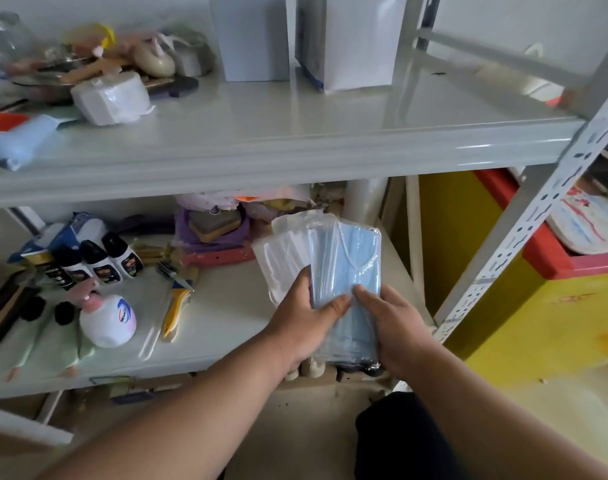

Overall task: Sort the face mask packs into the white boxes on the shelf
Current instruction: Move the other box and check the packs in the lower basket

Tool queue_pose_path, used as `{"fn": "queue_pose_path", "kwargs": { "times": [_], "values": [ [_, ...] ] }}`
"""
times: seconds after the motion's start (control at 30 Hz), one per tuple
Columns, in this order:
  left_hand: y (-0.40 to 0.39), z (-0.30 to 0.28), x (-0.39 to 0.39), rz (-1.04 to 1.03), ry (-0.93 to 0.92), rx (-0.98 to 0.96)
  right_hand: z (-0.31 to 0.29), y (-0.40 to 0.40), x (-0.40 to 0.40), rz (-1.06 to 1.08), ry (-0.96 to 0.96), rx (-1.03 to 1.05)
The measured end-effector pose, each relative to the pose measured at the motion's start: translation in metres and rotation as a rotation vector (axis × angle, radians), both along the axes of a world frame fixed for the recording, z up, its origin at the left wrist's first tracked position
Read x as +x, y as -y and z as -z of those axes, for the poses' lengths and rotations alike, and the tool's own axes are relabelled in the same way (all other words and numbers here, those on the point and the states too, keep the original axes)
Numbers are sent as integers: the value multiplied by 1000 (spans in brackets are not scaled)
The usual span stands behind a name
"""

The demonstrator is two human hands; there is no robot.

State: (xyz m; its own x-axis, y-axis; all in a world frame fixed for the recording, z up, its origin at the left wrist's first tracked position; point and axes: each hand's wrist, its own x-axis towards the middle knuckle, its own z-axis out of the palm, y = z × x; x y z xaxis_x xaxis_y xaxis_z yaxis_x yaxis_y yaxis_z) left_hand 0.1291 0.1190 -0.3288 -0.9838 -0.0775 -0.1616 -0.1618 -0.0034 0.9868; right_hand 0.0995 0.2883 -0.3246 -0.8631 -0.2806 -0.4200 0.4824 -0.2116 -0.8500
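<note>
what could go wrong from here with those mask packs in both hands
1. The left hand and right hand hold the fanned blue face mask pack and white face mask pack only at their lower ends; the slick plastic sleeves might slide apart and drop.
2. The two tall white boxes stand upright near each other on the upper grey shelf; a nudge may tip one.

Fanned mask packs (pixel 330 271) — white boxes (pixel 306 36) upright above.

mask packs (pixel 344 268): glossy clear plastic, crinkled under the fingers
shelf (pixel 295 133): smooth, glossy painted metal
</note>
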Motion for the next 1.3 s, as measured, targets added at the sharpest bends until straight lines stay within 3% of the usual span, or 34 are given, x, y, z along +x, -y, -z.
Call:
{"fn": "queue_pose_path", "kwargs": {
  "times": [0.2, 0.47, 0.63, 0.97, 1.3],
  "values": [
    [14, 13, -35, 21, 44, -295, 13, -4, -28, 19, -133, 178],
    [36, 9, -104, -74, -95, -585, 15, -2, -89, 23, -338, 457],
    [32, 11, -145, -104, -113, -623, 15, -1, -131, 47, -466, 599],
    [23, 29, -158, -97, -41, -787, 59, -3, -149, -76, -454, 881],
    [12, 21, -138, -98, -104, -775, 51, -7, -134, -80, -496, 965]
  ]
}}
